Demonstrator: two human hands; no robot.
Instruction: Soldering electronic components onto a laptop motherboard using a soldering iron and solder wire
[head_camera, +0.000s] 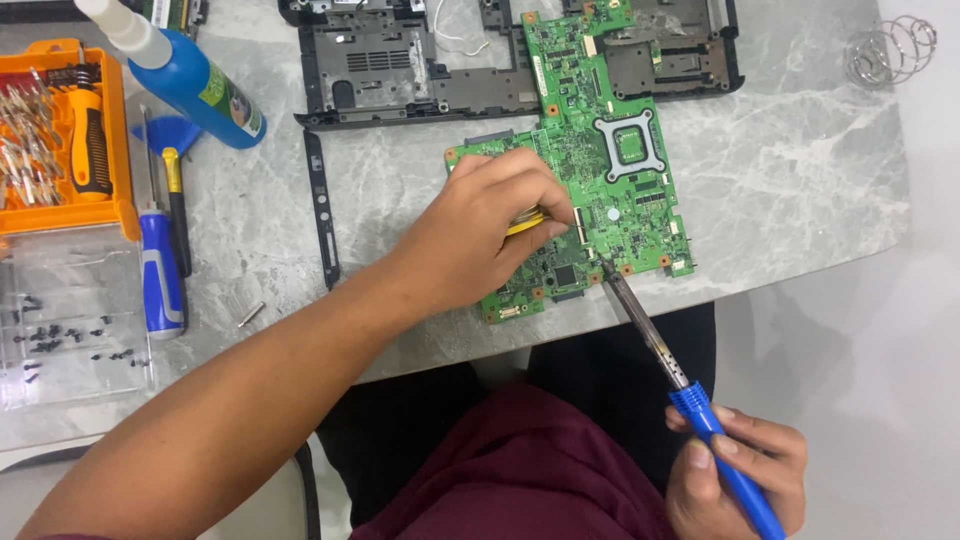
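Head view: grey marble table (800, 170), white floor; L hand (480, 235) pinches solder, R hand (735, 470) grips iron.

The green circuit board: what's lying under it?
The green circuit board rests mostly on the grey marble table; its top overlaps the black laptop casing. The left hand hides part of it.

The left arm reached in bare from the lower left, forearm stretched long and wrist bent slightly down. The left hand (482, 232) lay knuckles up, fingers curled inward into a pinching grip on something small, mostly hidden beneath the hand. The right hand (738, 475) sat low and close to the body, well apart from the left, fingers wrapped in a pen-like grip, thumb pressed on top.
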